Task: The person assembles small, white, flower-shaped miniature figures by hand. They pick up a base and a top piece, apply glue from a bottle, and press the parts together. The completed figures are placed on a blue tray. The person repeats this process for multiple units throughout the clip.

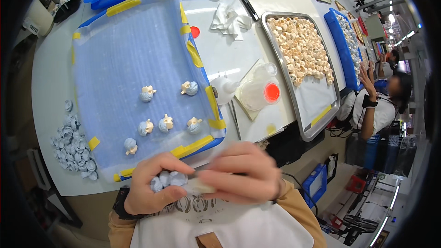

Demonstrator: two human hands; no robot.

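Note:
My left hand (pixel 149 186) is closed around several small blue-grey cap-like pieces (pixel 167 180), which show between thumb and fingers. Against it, in front of my chest, is my right hand (pixel 245 172), blurred by motion. Its fingers are pinched together; a pale bit shows under them, too smeared to name. Just beyond both hands lies a blue tray (pixel 216 142) lined with a translucent sheet and yellow tape. Several small beige figure parts with blue-grey caps (pixel 166 123) rest spread over its near half.
A heap of loose blue-grey caps (pixel 73 147) lies left of the tray. To the right stand clear bottles (pixel 257 93), one red-topped, long tweezers (pixel 235 119), crumpled tissue (pixel 229 20) and a metal tray (pixel 317 133) of beige parts. Another person (pixel 379 105) works at far right.

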